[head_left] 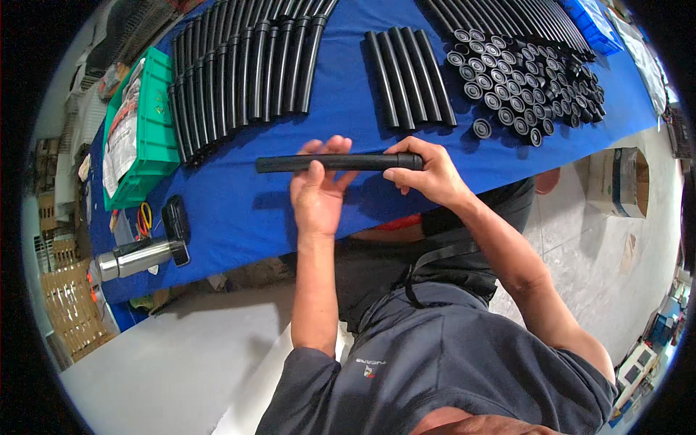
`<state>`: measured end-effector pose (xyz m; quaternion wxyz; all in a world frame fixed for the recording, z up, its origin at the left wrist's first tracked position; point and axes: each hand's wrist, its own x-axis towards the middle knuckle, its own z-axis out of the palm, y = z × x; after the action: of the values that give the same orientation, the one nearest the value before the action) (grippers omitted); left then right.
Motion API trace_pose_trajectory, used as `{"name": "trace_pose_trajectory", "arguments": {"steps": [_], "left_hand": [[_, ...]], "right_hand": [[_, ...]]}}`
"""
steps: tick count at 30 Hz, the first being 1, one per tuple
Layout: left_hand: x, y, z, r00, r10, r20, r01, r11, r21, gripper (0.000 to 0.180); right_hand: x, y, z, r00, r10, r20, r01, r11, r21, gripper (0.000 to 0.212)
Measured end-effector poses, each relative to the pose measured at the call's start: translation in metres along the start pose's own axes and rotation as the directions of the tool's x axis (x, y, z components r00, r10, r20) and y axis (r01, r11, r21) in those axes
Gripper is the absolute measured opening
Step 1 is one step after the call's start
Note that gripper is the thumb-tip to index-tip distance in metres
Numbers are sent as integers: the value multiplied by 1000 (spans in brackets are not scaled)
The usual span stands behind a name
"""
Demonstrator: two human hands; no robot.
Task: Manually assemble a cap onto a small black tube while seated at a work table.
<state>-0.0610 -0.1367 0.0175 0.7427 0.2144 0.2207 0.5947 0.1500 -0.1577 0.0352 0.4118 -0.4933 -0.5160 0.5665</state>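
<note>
Level above the near side of the blue-covered table is a black tube (366, 162) with a ribbed, wider cap on its right end. My right hand (436, 176) grips that capped end between thumb and fingers. Around the tube's middle is my left hand (317, 199), thumb on the near side and fingers behind it, in a loose hold. Beyond it lie several plain black tubes (409, 78) side by side. To their right, black round caps (515, 87) are massed in a loose heap. A large row of black tubes with wider end pieces (246, 65) covers the far left.
A green crate (156, 130) with papers stands at the left. Near the table's left edge are a steel flask (138, 257), a black case-like object (176, 228) and yellow-handled scissors (145, 217). More tubes (515, 25) and a blue bin (594, 25) are at back right; a cardboard box (620, 181) sits on the floor.
</note>
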Motion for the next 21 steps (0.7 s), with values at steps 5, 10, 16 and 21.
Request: {"name": "trace_pose_trajectory", "arguments": {"steps": [5,10,16,21], "left_hand": [[3,4,-15,998,16,-54,-13,999,43,21],[-1,-2,-8,989,53,-136,-37,992,118,18],[-3,-3,-7,984,97,-151,-72,984,164,19],[0,-5,-6,991,73,-113,-56,988,145,21]], "right_hand": [[7,6,0,906,-422,-24,395,865,-309,35],[3,7,2,984,-175,-34,165,969,-185,35],[2,6,4,987,-149,-61,138,978,-158,33],[-1,4,3,982,-171,-82,155,974,-167,33]]}}
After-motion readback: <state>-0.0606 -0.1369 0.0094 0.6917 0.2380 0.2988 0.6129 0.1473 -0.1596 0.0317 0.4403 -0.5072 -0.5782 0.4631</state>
